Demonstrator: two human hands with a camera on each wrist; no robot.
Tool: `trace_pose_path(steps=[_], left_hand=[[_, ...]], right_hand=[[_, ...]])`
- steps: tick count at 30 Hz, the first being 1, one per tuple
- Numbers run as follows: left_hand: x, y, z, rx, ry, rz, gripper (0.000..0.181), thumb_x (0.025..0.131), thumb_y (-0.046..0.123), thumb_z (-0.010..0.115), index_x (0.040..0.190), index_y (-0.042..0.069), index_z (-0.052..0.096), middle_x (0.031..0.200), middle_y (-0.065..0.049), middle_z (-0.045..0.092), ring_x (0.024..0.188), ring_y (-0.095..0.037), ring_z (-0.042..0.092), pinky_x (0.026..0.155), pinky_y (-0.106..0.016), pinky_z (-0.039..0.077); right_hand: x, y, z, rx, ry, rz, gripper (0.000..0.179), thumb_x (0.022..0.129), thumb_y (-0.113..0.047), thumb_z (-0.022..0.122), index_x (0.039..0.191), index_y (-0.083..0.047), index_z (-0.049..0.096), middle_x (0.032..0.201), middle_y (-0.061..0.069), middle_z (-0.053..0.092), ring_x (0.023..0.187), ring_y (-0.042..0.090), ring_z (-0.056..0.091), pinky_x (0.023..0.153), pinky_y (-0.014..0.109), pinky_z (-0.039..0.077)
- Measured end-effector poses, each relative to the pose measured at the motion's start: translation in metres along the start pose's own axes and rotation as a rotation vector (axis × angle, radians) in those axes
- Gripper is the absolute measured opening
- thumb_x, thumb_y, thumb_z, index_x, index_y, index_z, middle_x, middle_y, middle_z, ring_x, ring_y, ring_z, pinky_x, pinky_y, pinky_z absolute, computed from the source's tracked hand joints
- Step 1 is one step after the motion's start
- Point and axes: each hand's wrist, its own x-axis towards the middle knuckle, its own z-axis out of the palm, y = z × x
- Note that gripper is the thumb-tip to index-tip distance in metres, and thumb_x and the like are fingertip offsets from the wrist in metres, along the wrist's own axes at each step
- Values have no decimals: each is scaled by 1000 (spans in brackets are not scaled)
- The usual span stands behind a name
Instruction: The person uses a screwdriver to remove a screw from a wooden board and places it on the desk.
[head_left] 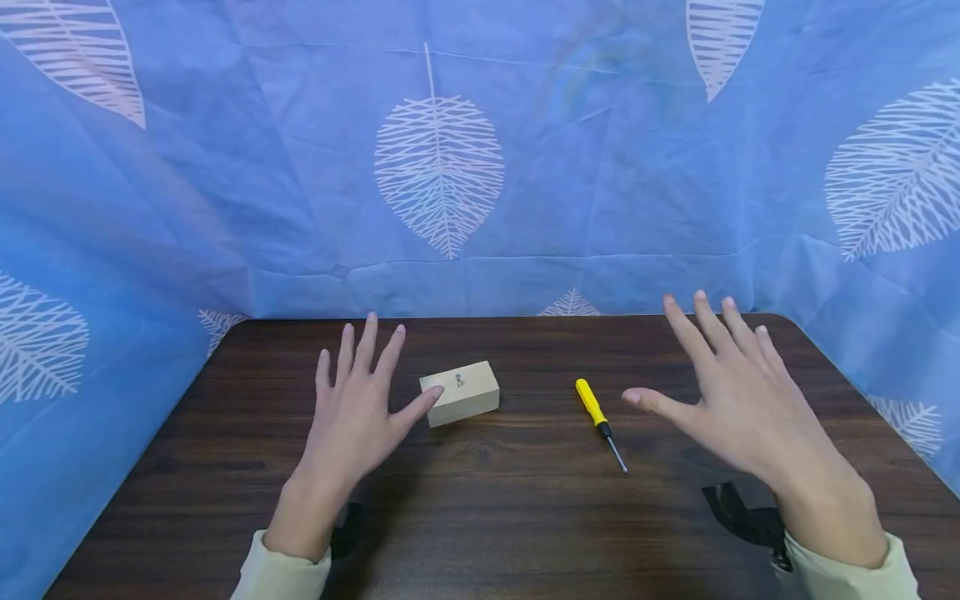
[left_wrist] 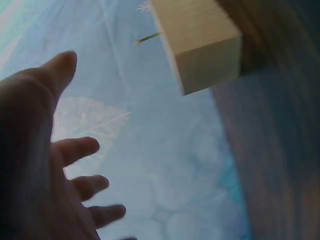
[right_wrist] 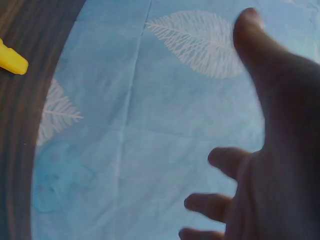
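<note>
A pale wooden block lies near the middle of the table, with a small screw standing up from its top face. In the left wrist view the same block shows the screw sticking out of one side. My left hand is held over the table with fingers spread, its thumb tip overlapping the block's left end in the head view. To the block's right lies a screwdriver with a yellow handle, its metal tip towards me. Right of it, my right hand hovers with fingers spread, holding nothing.
The dark wood-grain table has rounded far corners. Behind and beside it hangs a blue cloth with white leaf prints. A black strap shows at the right wrist, and pale sleeves cover the forearms.
</note>
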Motion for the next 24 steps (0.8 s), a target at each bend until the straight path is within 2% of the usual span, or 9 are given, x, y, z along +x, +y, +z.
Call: trace_pose_path(steps=[5, 10, 14, 18, 20, 22, 24], left_hand=[[3, -4, 17, -239, -34, -3, 97, 91, 53, 84, 168, 16, 40, 180, -16, 22, 165, -47, 23, 124, -79, 24], [4, -15, 33, -447, -70, -24, 90, 89, 41, 90, 163, 14, 47, 176, -14, 33, 162, -46, 31, 121, -75, 36], [5, -26, 41, -523, -108, -41, 90, 87, 39, 92, 161, 12, 49, 174, -15, 37, 162, -43, 34, 122, -70, 39], [6, -32, 46, -572, -172, -84, 93, 86, 40, 93, 162, 13, 48, 174, -12, 38, 162, -41, 33, 124, -68, 37], [6, -33, 48, -609, -207, -112, 94, 85, 41, 92, 163, 15, 47, 174, -11, 39, 162, -41, 33, 125, -68, 36], [7, -35, 50, -660, -235, -140, 94, 86, 41, 93, 163, 16, 47, 173, -11, 40, 162, -41, 34, 125, -67, 35], [7, -36, 53, -712, -259, -166, 91, 86, 40, 92, 163, 17, 48, 171, -12, 43, 160, -42, 37, 125, -67, 36]], right_hand=[[3, 12, 10, 215, -70, 15, 106, 98, -68, 68, 175, -28, 9, 181, 20, 14, 163, 55, 15, 116, 84, 22], [6, 29, 36, 371, -130, 70, 91, 105, -59, 63, 175, -23, 17, 177, 24, 26, 156, 59, 29, 112, 82, 33], [6, 38, 60, 472, -168, 98, 76, 111, -54, 54, 172, -18, 27, 172, 25, 36, 150, 59, 39, 108, 78, 41], [5, 44, 77, 570, -182, 113, 67, 115, -50, 47, 170, -15, 33, 168, 24, 44, 150, 56, 41, 109, 76, 42], [4, 47, 85, 615, -169, 121, 64, 116, -49, 45, 169, -15, 36, 166, 21, 49, 152, 46, 45, 114, 66, 45], [3, 51, 92, 700, -140, 109, 61, 117, -47, 42, 167, -11, 39, 163, 20, 53, 149, 29, 54, 116, 47, 50], [2, 56, 100, 821, -108, 91, 60, 118, -43, 40, 164, -6, 42, 160, 18, 56, 141, 11, 61, 111, 26, 53]])
